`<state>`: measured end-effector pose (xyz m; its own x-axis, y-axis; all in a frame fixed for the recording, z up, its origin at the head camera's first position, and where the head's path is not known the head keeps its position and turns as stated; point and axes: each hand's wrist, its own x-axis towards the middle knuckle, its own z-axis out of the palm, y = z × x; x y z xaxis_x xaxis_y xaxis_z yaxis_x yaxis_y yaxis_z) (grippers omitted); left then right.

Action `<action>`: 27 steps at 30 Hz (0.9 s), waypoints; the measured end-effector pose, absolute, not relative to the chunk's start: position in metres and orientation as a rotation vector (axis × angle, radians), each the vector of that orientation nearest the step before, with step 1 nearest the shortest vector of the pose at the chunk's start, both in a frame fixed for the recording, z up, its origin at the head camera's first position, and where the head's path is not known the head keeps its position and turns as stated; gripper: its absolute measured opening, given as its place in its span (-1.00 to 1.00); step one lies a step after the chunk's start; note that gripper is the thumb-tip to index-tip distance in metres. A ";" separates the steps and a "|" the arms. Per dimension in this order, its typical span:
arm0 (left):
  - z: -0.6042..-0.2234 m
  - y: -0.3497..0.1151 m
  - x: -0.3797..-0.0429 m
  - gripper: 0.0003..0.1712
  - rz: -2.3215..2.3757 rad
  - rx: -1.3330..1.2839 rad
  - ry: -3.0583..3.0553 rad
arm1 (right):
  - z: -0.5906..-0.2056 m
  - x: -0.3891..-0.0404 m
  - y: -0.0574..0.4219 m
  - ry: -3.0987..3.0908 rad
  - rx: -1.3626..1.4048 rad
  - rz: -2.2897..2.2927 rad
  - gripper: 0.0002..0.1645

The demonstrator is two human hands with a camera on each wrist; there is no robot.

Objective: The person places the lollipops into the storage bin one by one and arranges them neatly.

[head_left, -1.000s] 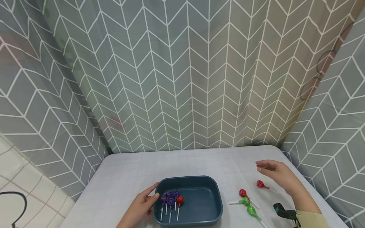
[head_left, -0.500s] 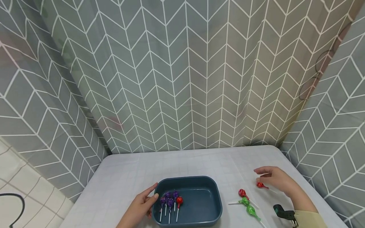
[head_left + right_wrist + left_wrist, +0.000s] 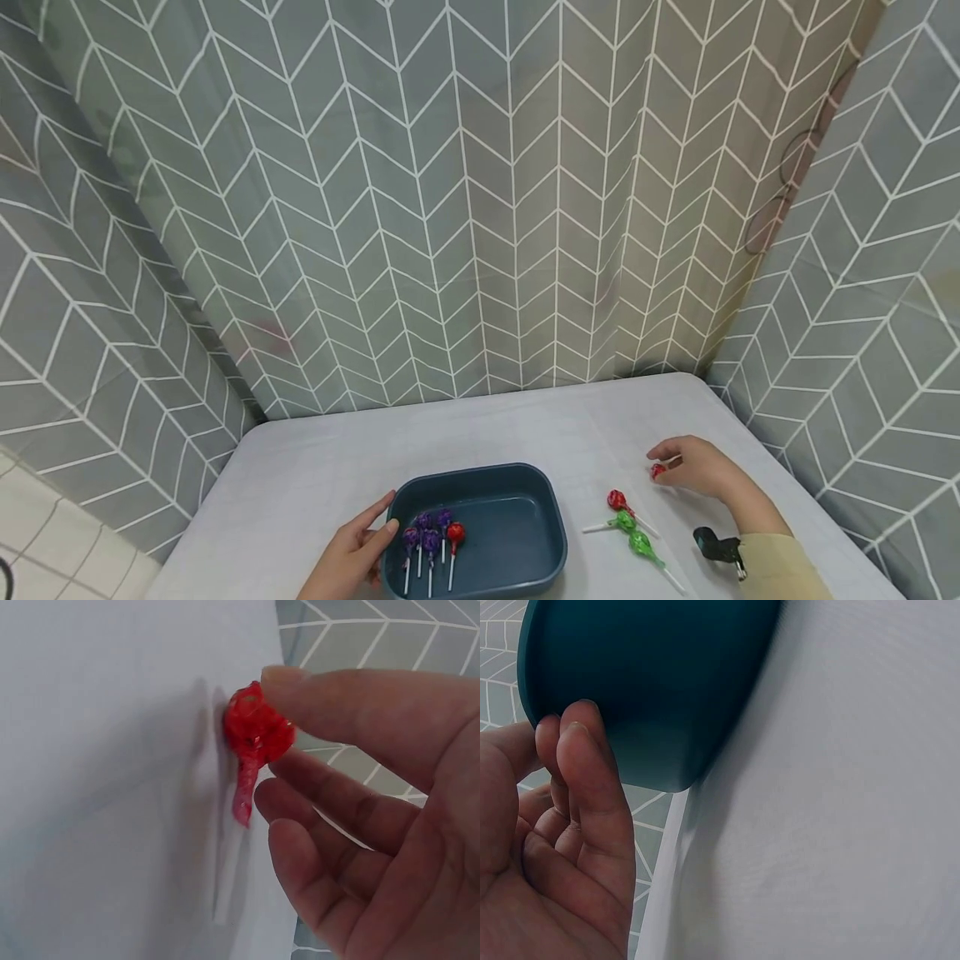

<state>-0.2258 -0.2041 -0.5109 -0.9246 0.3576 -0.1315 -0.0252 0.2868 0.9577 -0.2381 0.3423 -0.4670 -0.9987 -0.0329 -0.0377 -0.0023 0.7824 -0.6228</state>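
In the head view my left hand point(image 3: 348, 550) holds the left side of a dark blue tray point(image 3: 513, 533), thumb at the rim. The left wrist view shows fingertips against the tray's outer wall point(image 3: 652, 750). Inside the tray, at the left, lie several purple lollipops point(image 3: 430, 542) and a red lollipop point(image 3: 455, 533). My right hand point(image 3: 697, 468) is over the table's right side, pinching another red lollipop point(image 3: 259, 724) by its wrapped head between thumb and forefinger. Its white stick points away from the fingertips, close to the cloth; whether it touches is unclear.
Between the tray and my right hand lie one more red lollipop point(image 3: 617, 499) and two green lollipops point(image 3: 642, 544), close together. A black device point(image 3: 716, 546) is strapped at my right wrist. Patterned curtains point(image 3: 487, 208) stand behind and beside the white-covered table point(image 3: 315, 467).
My right hand has come down onto the far red lollipop and taken its head between thumb and forefinger. The left hand stays on the tray. The head view has shifted slightly.
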 end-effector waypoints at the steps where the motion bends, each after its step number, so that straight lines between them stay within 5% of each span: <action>1: -0.511 -0.204 -0.226 -0.22 1.674 0.300 2.244 | -0.468 -0.238 0.343 2.928 -0.028 -1.005 -0.63; 27: -0.506 -0.200 -0.222 -0.18 1.660 0.258 2.282 | -0.463 -0.234 0.333 3.002 -0.090 -1.004 -0.66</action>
<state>-0.2222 -0.1996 -0.5063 -0.9369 0.3206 -0.1395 -0.0340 0.3135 0.9490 -0.2340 0.3328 -0.4629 -0.9981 -0.0460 0.0419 -0.0619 0.7974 -0.6003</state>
